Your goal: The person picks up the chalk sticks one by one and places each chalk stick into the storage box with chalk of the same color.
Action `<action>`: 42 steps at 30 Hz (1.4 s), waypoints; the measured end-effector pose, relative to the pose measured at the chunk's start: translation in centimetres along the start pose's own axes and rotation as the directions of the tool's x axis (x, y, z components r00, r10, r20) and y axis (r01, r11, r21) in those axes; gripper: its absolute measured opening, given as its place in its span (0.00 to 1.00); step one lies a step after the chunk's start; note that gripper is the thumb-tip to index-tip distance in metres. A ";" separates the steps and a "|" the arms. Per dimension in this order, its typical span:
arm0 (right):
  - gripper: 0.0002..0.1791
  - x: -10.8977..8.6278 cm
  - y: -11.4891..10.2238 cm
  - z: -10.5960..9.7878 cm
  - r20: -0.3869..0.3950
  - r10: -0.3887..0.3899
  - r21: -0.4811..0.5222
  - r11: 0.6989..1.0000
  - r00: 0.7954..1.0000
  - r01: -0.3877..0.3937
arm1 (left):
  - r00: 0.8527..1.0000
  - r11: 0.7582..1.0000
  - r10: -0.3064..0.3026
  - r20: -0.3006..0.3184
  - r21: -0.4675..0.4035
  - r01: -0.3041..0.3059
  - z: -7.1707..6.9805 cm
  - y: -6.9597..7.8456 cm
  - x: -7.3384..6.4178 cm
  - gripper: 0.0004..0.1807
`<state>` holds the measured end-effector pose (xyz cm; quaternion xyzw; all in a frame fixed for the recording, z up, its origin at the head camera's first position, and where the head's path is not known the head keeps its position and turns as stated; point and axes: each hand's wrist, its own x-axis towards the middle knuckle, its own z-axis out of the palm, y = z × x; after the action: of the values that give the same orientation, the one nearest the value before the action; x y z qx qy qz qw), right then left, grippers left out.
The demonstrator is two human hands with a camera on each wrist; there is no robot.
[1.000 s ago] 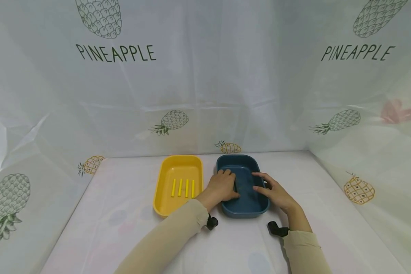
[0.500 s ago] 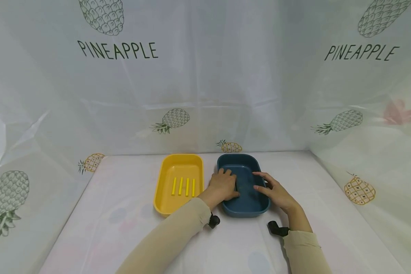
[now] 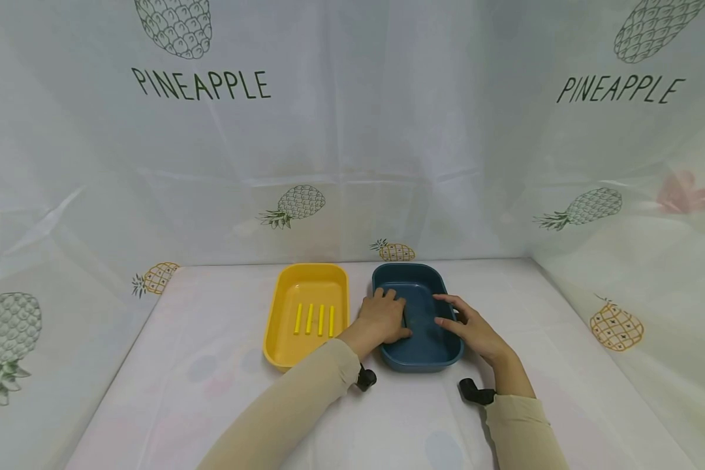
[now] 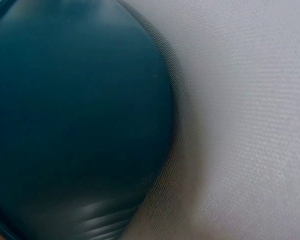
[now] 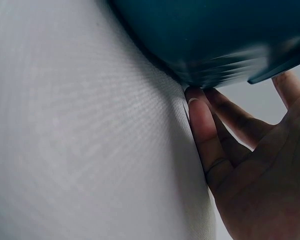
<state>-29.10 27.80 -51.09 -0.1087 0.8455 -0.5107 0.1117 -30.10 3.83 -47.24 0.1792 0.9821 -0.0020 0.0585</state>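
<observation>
A dark blue tray point(image 3: 423, 352), deep with rounded corners, stands on the cloth-covered table. My left hand point(image 3: 382, 318) grips its left side, with the thumb over the rim and inside. At the right side my right hand point(image 3: 472, 329) holds the wall, thumb and forefinger over the rim; in the right wrist view several fingers point(image 5: 202, 122) lie low against the outside. The left wrist view shows the tray's outer wall point(image 4: 85, 110), with only a sliver of skin at the lower left corner. Nothing shows on the visible part of the tray's floor.
Left of the blue tray is a yellow tray point(image 3: 305, 284) with several yellow sticks point(image 3: 309, 318) lying side by side in it. A pineapple-print curtain point(image 3: 411, 163) rises along the back and sides. Each wrist wears a black camera point(image 3: 476, 393).
</observation>
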 end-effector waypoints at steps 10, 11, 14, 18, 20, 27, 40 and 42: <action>0.33 -0.1 -0.2 0.1 -0.001 -0.006 0.005 1.000 1.000 0.006 | 0.998 0.992 0.013 -0.065 -0.127 -0.021 0.2 -0.4 0.0 0.38; 0.33 -0.1 -0.2 0.1 -0.001 -0.007 0.008 1.000 1.000 0.007 | 0.997 0.990 0.014 -0.070 -0.141 -0.023 0.2 -0.4 -0.1 0.37; 0.34 -0.1 -0.3 0.1 0.000 -0.004 0.012 1.000 1.000 0.004 | 0.996 0.983 0.009 -0.086 -0.181 -0.024 0.0 -0.5 -0.4 0.35; 0.34 -0.1 -0.3 0.1 -0.003 0.004 0.001 1.000 1.000 -0.004 | 0.994 0.977 0.004 -0.111 -0.209 -0.028 -0.3 -0.6 -0.8 0.32; 0.34 -0.2 -0.3 0.1 -0.008 0.003 -0.007 1.000 1.000 -0.003 | 0.992 0.976 0.005 -0.125 -0.216 -0.032 -0.5 -0.7 -0.9 0.32; 0.33 -0.2 -0.5 0.2 -0.031 -0.008 -0.032 0.999 0.999 0.007 | 0.987 0.968 0.020 -0.162 -0.244 -0.060 -1.1 -1.4 -1.5 0.31; 0.36 -0.4 -1.0 0.1 -0.057 -0.029 -0.091 0.996 0.998 0.023 | 0.979 0.923 -0.016 -0.204 -0.380 -0.064 -2.8 -4.4 -4.2 0.33; 0.37 -0.5 -1.2 0.0 -0.072 -0.032 -0.111 0.993 0.997 0.024 | 0.978 0.916 -0.022 -0.206 -0.397 -0.063 -3.1 -5.0 -4.7 0.34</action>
<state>-28.58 27.38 -49.95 -0.1077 0.8744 -0.4684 0.0668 -27.84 -2.42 -43.67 0.1728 0.9604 0.2185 -0.0083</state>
